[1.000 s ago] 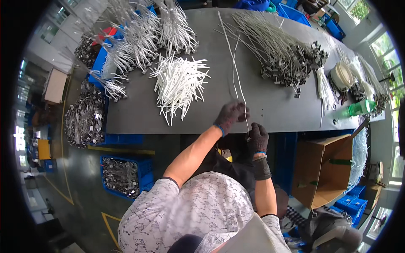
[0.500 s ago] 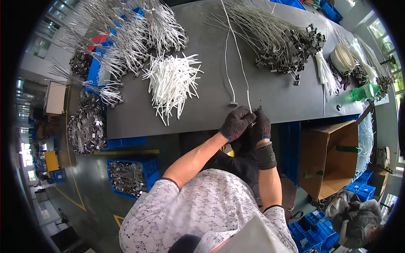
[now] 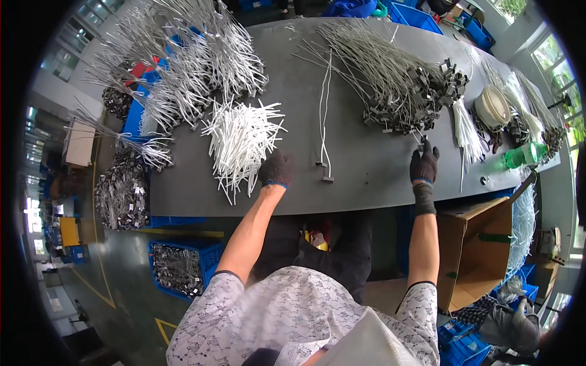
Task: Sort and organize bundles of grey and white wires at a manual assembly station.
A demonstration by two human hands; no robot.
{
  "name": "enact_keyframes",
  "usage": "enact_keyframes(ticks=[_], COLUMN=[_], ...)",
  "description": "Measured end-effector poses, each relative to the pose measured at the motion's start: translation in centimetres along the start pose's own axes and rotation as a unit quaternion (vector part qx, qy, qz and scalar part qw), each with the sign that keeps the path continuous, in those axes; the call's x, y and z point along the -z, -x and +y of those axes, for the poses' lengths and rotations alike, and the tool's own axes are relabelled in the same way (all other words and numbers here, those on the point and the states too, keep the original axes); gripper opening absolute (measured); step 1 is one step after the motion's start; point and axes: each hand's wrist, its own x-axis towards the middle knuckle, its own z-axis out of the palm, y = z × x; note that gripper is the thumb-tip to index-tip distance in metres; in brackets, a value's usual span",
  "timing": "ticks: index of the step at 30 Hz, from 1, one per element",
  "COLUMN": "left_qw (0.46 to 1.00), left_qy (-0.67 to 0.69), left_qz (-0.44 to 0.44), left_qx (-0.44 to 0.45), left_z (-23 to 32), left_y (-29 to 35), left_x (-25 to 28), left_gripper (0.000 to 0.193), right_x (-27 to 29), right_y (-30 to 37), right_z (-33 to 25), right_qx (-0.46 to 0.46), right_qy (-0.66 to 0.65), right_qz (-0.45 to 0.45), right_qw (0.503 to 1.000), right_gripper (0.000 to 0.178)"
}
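My left hand [image 3: 276,169], in a dark knitted glove, is at the right edge of a loose pile of short white tubes [image 3: 241,143]. Its fingers blend into one dark shape, so their grip cannot be made out. My gloved right hand [image 3: 424,165] reaches to the near edge of a large bundle of grey wires [image 3: 372,64] with dark connectors [image 3: 412,100]. Its fingers are spread, close to one connector lying apart from the bundle. Between my hands, two white-sleeved wires [image 3: 324,122] lie side by side on the table, connector ends toward me.
Sleeved wire bundles [image 3: 232,61] stand in blue crates at the left of the grey table [image 3: 299,195]. A round cream tub [image 3: 492,106] and a green bottle [image 3: 522,156] are at the right. An open cardboard box [image 3: 476,250] stands below. Another blue crate [image 3: 177,268] is on the floor.
My hands have parted: the left moved to the white tubes, the right to the wire bundle. The wire they held now lies beside the other one on the table.
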Motion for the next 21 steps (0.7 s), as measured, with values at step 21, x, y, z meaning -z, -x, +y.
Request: enact_keyframes(ticks=[21], left_qw=[0.918], left_qy=[0.333], left_qz=[-0.088], left_qx=[0.197], left_z=[-6.4], left_y=[1.1], left_x=[0.5], left_gripper=[0.018], right_x=[-0.5], right_y=[9.1], right_z=[-0.6], right_qx=[-0.057], right_qy=[0.026], right_qz=[-0.250], right_qw=[0.966], right_gripper=[0.024])
